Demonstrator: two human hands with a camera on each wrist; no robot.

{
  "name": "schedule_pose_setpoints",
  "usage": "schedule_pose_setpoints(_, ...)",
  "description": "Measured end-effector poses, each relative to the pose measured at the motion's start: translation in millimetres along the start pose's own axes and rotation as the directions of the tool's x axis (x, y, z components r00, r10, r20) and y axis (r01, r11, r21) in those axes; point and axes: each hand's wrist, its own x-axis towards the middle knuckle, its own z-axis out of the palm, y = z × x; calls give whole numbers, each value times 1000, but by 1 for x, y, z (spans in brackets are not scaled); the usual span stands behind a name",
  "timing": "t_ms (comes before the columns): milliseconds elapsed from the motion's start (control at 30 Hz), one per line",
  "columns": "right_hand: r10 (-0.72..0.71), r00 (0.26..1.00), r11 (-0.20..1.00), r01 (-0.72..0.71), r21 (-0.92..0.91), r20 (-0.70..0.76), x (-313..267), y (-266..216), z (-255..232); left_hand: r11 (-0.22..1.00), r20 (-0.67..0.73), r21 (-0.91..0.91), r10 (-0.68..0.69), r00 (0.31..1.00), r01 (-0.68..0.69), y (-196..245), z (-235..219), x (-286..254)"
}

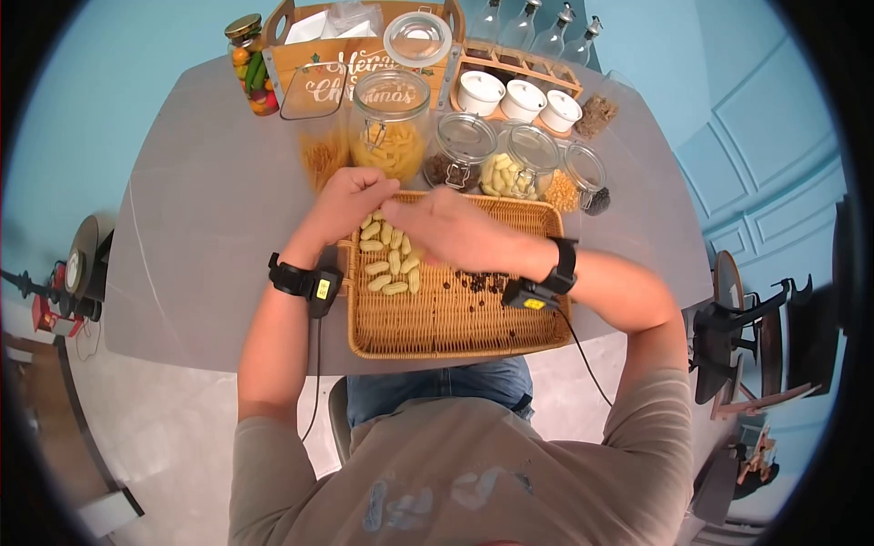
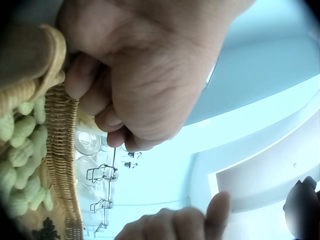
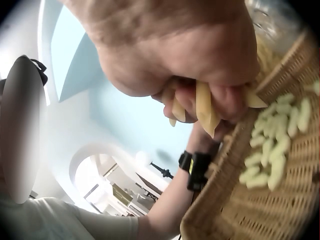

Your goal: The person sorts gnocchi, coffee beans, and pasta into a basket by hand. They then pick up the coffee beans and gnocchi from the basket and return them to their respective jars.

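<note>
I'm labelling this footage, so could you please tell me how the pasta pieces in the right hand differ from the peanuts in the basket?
The pasta pieces are gripped in the right hand, whereas the peanuts lie in the basket. The pasta pieces show pointed ends; the peanuts have rounded ones. Both are pale and elongated.

Grey table [image 1: 200,227], wicker basket [image 1: 391,332] at near edge, glass jars [image 1: 391,136] behind it, wooden crate [image 1: 364,50] farther back
</note>
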Motion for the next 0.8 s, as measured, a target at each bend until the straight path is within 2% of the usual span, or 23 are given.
schedule_pose_setpoints(33, 138, 989, 989, -140, 45, 49, -7, 11, 7, 1000, 32, 7, -24, 999, 24, 0, -2, 1)
schedule_pose_setpoints(167, 296, 943, 941, -315, 120, 154, -25, 53, 27, 998, 26, 18, -62, 998, 62, 4, 0, -1)
schedule_pose_setpoints(300, 360, 886, 923, -383, 25, 292, -35, 64, 18, 998, 23, 13, -56, 998, 56, 3, -1, 0)
schedule_pose_setpoints(400, 389, 830, 913, -405, -47, 400, -46, 49, 7, 999, 32, 25, -49, 998, 49, 4, 0, -1)
schedule_pose_setpoints(533, 454, 699, 886, -421, -196, 553, -54, 17, -14, 997, 25, 39, -73, 997, 72, 10, 1, -2)
schedule_pose_setpoints(633, 363, 696, 930, -313, -193, 619, -56, 19, -27, 997, 31, 48, -69, 997, 68, 7, 0, -1)
schedule_pose_setpoints(667, 242, 755, 970, -208, -126, 610, -57, 25, -32, 997, 32, 39, -65, 997, 64, 6, -1, 0)
schedule_pose_setpoints(767, 209, 828, 978, -182, -103, 521, -57, 12, -45, 998, 42, 14, -57, 997, 56, 4, -1, 0)
schedule_pose_setpoints(800, 113, 898, 994, -102, -47, 425, -49, 5, -58, 998, 47, 5, -58, 997, 57, 4, -1, 0)
